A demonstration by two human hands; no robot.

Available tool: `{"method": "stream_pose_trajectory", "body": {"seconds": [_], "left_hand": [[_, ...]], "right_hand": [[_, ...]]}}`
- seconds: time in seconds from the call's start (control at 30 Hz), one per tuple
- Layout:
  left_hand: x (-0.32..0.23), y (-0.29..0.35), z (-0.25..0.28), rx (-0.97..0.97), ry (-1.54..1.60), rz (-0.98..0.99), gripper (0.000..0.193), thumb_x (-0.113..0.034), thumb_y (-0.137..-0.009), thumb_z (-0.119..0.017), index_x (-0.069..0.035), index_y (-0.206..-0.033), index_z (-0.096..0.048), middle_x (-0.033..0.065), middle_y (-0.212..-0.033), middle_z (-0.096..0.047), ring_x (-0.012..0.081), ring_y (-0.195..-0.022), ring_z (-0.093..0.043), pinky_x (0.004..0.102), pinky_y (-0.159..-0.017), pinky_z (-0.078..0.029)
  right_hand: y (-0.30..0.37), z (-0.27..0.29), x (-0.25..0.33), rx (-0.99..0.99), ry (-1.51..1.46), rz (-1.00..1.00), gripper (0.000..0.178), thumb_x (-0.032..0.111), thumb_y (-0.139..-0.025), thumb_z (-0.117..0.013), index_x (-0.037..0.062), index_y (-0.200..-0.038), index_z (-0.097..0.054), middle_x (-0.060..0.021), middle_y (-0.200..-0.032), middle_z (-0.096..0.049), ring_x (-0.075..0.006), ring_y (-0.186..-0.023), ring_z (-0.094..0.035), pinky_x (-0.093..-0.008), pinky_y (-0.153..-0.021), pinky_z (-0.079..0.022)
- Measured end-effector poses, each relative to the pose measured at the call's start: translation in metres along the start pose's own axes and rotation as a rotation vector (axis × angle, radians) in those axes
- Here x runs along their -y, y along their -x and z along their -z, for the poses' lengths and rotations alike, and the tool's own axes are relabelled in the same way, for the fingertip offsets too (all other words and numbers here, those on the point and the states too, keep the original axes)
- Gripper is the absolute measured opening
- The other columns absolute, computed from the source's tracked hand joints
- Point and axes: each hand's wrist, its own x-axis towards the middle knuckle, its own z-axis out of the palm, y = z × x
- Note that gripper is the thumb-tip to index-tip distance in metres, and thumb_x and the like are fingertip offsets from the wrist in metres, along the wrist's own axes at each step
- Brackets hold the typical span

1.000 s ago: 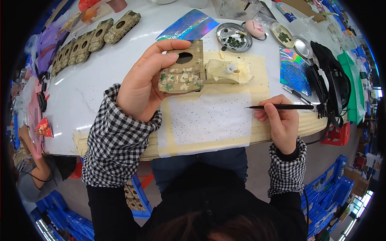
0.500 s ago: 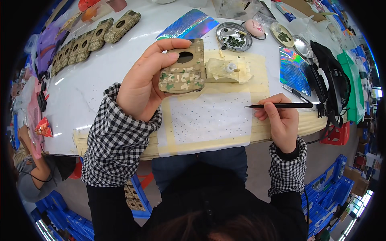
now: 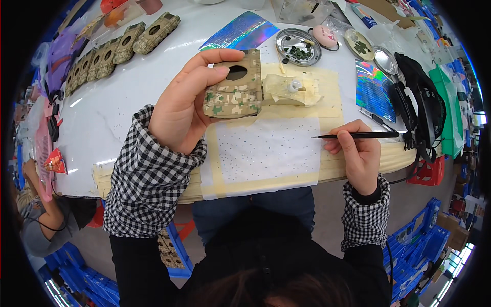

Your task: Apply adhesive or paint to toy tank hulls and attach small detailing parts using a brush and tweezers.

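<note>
My left hand point(image 3: 179, 105) is closed round a camouflage-patterned toy tank hull point(image 3: 232, 97), holding it up by its sides over the work surface. A round dark opening shows in the hull's upper part. In my right hand point(image 3: 358, 153) is a slim pair of black tweezers point(image 3: 368, 135), pinched between thumb and fingers, with the fine tip pointing left. That tip hovers at the right edge of a white sheet point(image 3: 266, 153) strewn with tiny dark specks. Right of the hull stands a tape-covered block point(image 3: 291, 88) with a white round peg on top.
Several similar camouflage hulls point(image 3: 128, 43) stand in a row at the back left. A round metal dish point(image 3: 298, 47) holds small dark green parts. Shiny holographic sheets point(image 3: 239, 30), a black bag point(image 3: 422, 87) and a green tray point(image 3: 445, 102) lie about. Another person's arm point(image 3: 51, 204) shows at far left.
Almost nothing differs. The hull and the tweezers have shifted very slightly to the right in the picture, with both grips unchanged.
</note>
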Motion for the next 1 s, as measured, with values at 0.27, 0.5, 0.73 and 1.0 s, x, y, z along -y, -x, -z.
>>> {"method": "stream_pose_trajectory", "body": {"seconds": [0.27, 0.5, 0.73, 1.0], "left_hand": [[0.000, 0.001, -0.002, 0.007, 0.032, 0.018, 0.038, -0.018, -0.093, -0.043, -0.003, -0.128, -0.041, 0.0178, -0.124, -0.051, 0.0260, -0.106, -0.061, 0.0342, -0.083, -0.055], [0.001, 0.002, -0.004, 0.054, 0.173, 0.048, 0.028, -0.018, -0.094, -0.044, -0.006, -0.120, -0.042, 0.0172, -0.122, -0.050, 0.0261, -0.107, -0.059, 0.0363, -0.085, -0.055], [-0.002, 0.006, -0.006, 0.055, 0.218, 0.053, 0.022, -0.014, -0.093, -0.044, -0.009, -0.115, -0.042, 0.0158, -0.117, -0.053, 0.0249, -0.097, -0.063, 0.0367, -0.081, -0.056], [-0.001, 0.008, -0.005, 0.050, 0.198, 0.030, 0.024, -0.012, -0.091, -0.047, -0.010, -0.115, -0.043, 0.0151, -0.111, -0.058, 0.0230, -0.086, -0.066, 0.0311, -0.067, -0.054]], "right_hand": [[-0.002, 0.000, 0.010, -0.055, -0.033, 0.075, 0.021, 0.016, -0.097, -0.051, -0.0035, -0.093, -0.056, -0.0105, -0.082, -0.065, -0.0116, -0.070, -0.062, -0.0218, -0.064, -0.049], [-0.023, -0.024, 0.054, -0.046, -0.161, 0.310, 0.023, 0.020, -0.097, -0.051, -0.0030, -0.096, -0.054, -0.0129, -0.082, -0.065, -0.0146, -0.070, -0.064, -0.0243, -0.064, -0.051], [-0.049, -0.058, 0.073, 0.159, -0.206, 0.550, 0.017, 0.013, -0.095, -0.053, -0.0035, -0.099, -0.053, -0.0171, -0.095, -0.063, -0.0190, -0.080, -0.065, -0.0281, -0.072, -0.053], [-0.047, -0.054, 0.070, 0.116, -0.084, 0.579, 0.022, 0.020, -0.096, -0.051, -0.0026, -0.096, -0.051, -0.0195, -0.090, -0.063, -0.0226, -0.077, -0.065, -0.0312, -0.070, -0.054]]}}
